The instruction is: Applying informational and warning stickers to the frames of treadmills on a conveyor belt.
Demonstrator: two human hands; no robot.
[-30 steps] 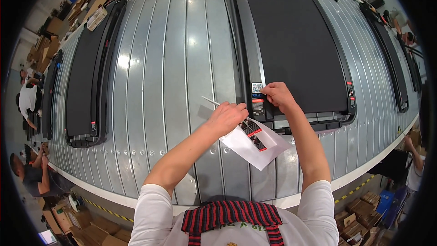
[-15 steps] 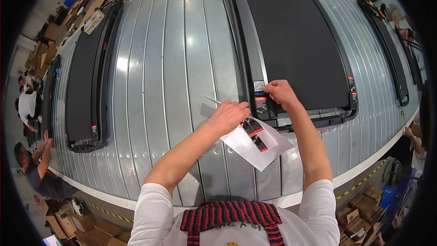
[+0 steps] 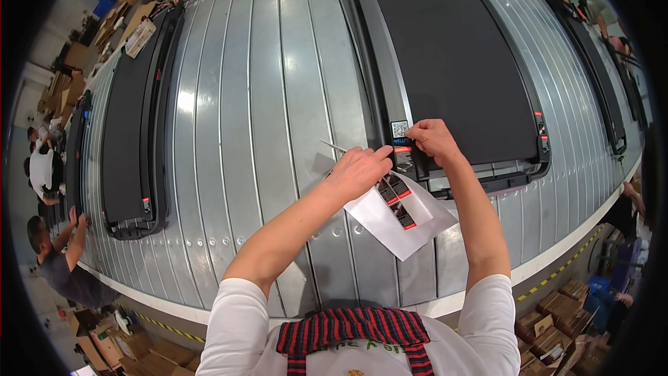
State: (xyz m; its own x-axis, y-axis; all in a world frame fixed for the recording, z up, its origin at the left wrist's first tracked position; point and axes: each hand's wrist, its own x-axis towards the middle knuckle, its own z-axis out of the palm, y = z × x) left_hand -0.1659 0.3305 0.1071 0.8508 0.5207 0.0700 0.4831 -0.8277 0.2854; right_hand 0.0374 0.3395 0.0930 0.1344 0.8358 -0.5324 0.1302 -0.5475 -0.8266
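A treadmill base with a black belt (image 3: 459, 63) lies ahead of me, right of centre. On its near left corner sits a black label with a square code (image 3: 399, 129). My right hand (image 3: 434, 142) pinches at the label's right edge, its fingertips pressed together. Just below and left, my left hand (image 3: 358, 173) is closed on a white sticker sheet (image 3: 410, 238) with black and red stickers on it. A thin pale rod (image 3: 332, 145) pokes out past the left fingers; its kind is unclear. Another black and red sticker (image 3: 403, 159) is on the frame under the label.
The bases rest on a ribbed metal table (image 3: 264, 83). Another treadmill base (image 3: 132, 139) lies at left, with a small box (image 3: 140, 38) on its far end. More bases stand at the far right (image 3: 584, 63). Co-workers are at the table's edges; cardboard boxes (image 3: 557, 320) stand below right.
My left hand has moved slightly up and right, closer to the label, carrying the sticker sheet. My right hand keeps its pinch at the label's edge. The view has shifted a little.
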